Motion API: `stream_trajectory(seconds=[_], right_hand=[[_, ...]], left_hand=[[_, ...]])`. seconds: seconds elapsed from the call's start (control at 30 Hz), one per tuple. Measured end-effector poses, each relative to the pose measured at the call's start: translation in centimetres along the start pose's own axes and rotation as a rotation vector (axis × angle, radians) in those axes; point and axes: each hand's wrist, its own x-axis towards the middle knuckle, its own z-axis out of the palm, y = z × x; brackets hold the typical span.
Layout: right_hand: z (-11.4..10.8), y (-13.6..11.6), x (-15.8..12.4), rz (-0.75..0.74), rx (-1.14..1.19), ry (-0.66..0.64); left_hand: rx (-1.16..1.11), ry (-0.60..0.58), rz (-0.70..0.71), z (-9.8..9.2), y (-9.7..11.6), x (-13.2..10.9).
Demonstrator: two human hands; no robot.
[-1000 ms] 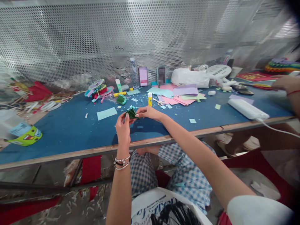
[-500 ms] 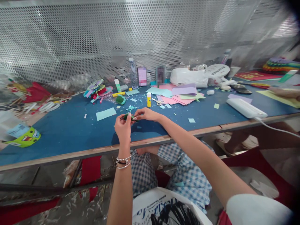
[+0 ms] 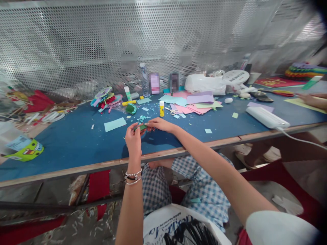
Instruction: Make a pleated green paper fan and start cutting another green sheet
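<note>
A small dark green paper piece (image 3: 142,127) is held between both hands above the table's front part. My left hand (image 3: 133,135) pinches its left side, thumb on top. The fingers of my right hand (image 3: 161,125) close on its right end, partly hiding it. Just behind the hands lies a small heap of light blue paper scraps (image 3: 142,118). A yellow glue stick (image 3: 161,109) with a white cap stands upright beyond my right hand. Farther back on the left sits a green paper piece with a teal frilled edge (image 3: 131,108).
Scissors (image 3: 173,111) lie beside stacked coloured paper (image 3: 195,108). A light blue strip (image 3: 114,124) is at the left, a white power bank with a cable (image 3: 267,117) at the right. A co-worker's hand (image 3: 314,100) rests at the far right. Two blurred phones stand at the back.
The green piece has turned so that a flatter, lighter green face shows. My right hand has shifted slightly and both hands still hold it. The co-worker's hand at right has moved a little.
</note>
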Motion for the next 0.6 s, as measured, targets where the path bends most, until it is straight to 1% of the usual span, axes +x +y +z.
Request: stream_trajectory(seconds=[0.13,0.2,0.3,0.4,0.47,0.6], right_hand=[[-0.14,-0.25,-0.08,-0.023,-0.034,0.082],[-0.16,-0.32,-0.14,-0.022,-0.020,0.100],[-0.10,-0.34,-0.21,0.005,0.014,0.076],[0.00,-0.29,-0.23,0.061,0.046,0.044],[0.00,-0.25,-0.21,0.080,0.047,0.044],[-0.09,-0.12,-0.13,0.043,0.011,0.073]], left_hand=[[0.055,-0.018,0.014,-0.08,-0.26,0.09],[0.092,-0.028,0.037,-0.10,-0.25,0.01],[0.126,-0.040,0.063,-0.13,-0.14,-0.14],[0.121,-0.049,0.054,-0.14,-0.09,-0.21],[0.130,-0.057,0.047,-0.14,-0.12,-0.21],[0.188,-0.112,0.066,-0.21,-0.29,-0.15]])
